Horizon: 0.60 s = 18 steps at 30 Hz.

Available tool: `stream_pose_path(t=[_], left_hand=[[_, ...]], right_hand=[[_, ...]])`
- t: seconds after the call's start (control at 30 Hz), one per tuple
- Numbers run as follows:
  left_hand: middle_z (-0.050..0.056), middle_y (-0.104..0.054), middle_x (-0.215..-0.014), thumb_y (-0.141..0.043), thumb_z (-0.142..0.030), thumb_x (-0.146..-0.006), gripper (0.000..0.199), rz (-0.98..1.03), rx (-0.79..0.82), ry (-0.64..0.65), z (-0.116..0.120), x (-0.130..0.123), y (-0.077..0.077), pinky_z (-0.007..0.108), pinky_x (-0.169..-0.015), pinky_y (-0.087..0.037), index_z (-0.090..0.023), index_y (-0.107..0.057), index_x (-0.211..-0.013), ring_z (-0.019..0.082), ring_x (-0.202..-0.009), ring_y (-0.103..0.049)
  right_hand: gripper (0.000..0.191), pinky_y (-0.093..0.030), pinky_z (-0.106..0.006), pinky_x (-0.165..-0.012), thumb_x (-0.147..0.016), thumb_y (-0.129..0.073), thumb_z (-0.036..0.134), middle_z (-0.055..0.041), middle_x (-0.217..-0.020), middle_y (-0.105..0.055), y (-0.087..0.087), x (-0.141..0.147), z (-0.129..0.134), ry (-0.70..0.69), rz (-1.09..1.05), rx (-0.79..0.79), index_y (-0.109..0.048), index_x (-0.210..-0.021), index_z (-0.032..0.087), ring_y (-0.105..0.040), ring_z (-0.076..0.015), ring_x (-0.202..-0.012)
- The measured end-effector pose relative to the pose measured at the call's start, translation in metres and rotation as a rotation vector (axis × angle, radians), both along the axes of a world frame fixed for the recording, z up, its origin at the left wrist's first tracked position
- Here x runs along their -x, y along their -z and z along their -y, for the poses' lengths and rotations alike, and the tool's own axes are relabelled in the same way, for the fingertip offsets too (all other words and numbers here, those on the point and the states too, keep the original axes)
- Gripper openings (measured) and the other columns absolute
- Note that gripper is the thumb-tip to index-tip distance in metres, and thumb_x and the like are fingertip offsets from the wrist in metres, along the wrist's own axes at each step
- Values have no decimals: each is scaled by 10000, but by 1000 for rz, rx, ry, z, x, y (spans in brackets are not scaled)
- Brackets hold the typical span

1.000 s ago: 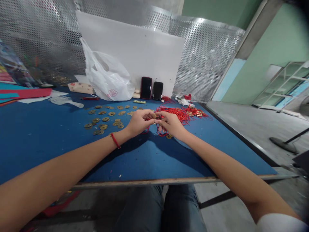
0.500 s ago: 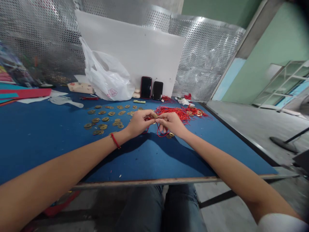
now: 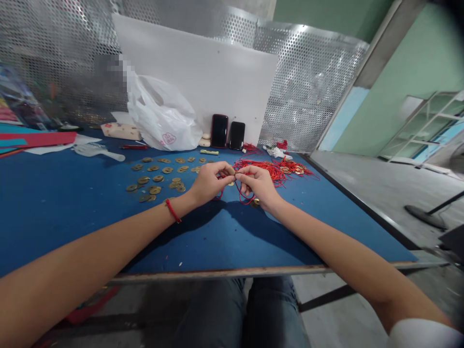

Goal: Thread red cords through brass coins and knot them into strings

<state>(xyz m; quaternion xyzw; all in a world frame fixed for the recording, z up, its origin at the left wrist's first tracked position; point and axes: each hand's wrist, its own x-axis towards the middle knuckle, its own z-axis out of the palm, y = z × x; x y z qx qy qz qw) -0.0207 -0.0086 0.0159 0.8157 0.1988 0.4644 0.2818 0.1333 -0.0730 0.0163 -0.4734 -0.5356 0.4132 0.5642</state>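
Note:
Both my hands meet fingertip to fingertip above the blue table, pinching a thin red cord (image 3: 238,193) between them. My left hand (image 3: 212,182), with a red braided bracelet at its wrist, is closed; some cord hangs below it. Whether a coin is also in its fingers I cannot tell. My right hand (image 3: 258,184) is closed too, thumb against forefinger, and a cord loop droops beneath it. A brass coin (image 3: 255,202) lies partly hidden under the right hand. Round brass coins with holes (image 3: 158,179) are spread in small groups left of my hands.
Behind my right hand lies a heap of red cords (image 3: 273,170), with corded coins (image 3: 299,169) to its right. Two dark phones (image 3: 219,130) lean on a white board (image 3: 203,72). A white plastic bag (image 3: 170,123) and a clear scoop (image 3: 97,151) stand farther left.
My fingertips have shifted slightly, the right hand turning a little at the pinch. The cord loop under it has moved slightly right. The coins and other things stay put.

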Motion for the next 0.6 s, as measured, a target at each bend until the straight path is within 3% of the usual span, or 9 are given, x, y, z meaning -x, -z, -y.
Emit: stream_pose_path(t=[0.27, 0.43, 0.6], left_hand=[[32, -693, -690, -653, -260, -731, 115, -3, 3, -9, 4, 0, -3, 243, -612, -475, -147, -664, -713, 139, -633, -608], [30, -691, -675, -653, -258, -725, 112, -21, -7, -32, 5, -1, -2, 242, -600, -472, -149, -669, -706, 139, -623, -601], [33, -681, -672, -649, -267, -718, 117, -15, 9, -11, 5, -1, -2, 242, -581, -476, -150, -661, -714, 141, -616, -596]], right_hand=[[334, -255, -153, -420, -578, -769, 339, 88, -567, -513, -7, -6, 0, -79, -140, 184, -584, -814, 192, -403, -17, -469], [319, -387, -164, -569, -554, -775, 312, 48, -751, -601, -7, -9, 0, -30, -107, 197, -602, -789, 183, -501, -41, -648], [338, -420, -190, -662, -550, -779, 311, 47, -759, -607, -3, -7, -2, -70, -188, 209, -552, -765, 185, -524, -55, -676]])
